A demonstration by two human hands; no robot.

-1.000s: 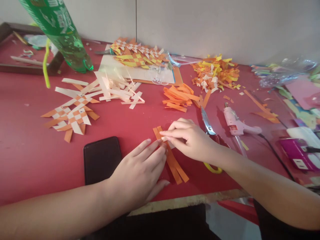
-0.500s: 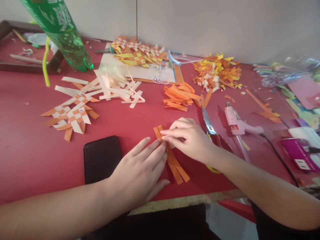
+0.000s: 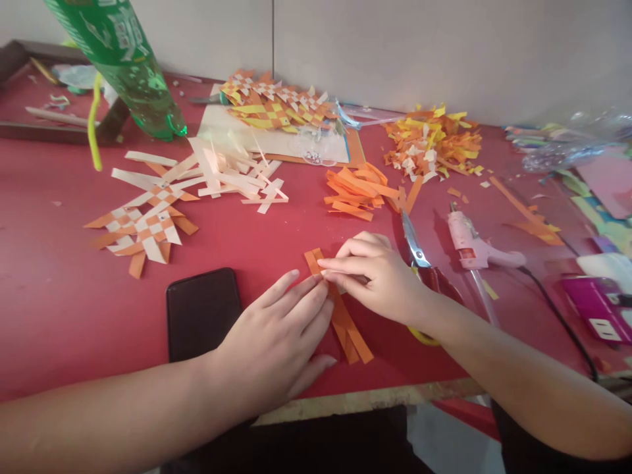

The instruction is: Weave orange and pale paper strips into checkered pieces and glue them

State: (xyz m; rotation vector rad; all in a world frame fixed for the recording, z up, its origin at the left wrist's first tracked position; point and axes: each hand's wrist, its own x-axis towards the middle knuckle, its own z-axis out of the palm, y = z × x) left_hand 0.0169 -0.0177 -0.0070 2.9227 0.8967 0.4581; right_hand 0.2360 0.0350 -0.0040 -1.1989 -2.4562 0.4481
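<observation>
Orange paper strips [image 3: 346,324] lie side by side on the red table, crossing a little at their near ends. My left hand [image 3: 281,332] rests flat over them from the left, fingers stretched out and fingertips pressing on the strips, thumb apart. From the right, my right hand [image 3: 371,266] pinches at the same spot, its index finger and thumb closed by the left fingertips. A bit of pale paper strip [image 3: 342,288] shows beneath the right hand. Most of the pinched part is hidden by the fingers.
Scissors [image 3: 415,247] and a pink glue gun [image 3: 469,240] lie to the right. A black phone [image 3: 203,313] is left. Beyond are woven paper fish [image 3: 148,227], pale strips [image 3: 232,174], orange strips [image 3: 358,191], paper scraps [image 3: 434,141] and a green bottle [image 3: 141,79].
The whole view has shifted slightly. Both hands keep nearly the same place and pose on the orange strips.
</observation>
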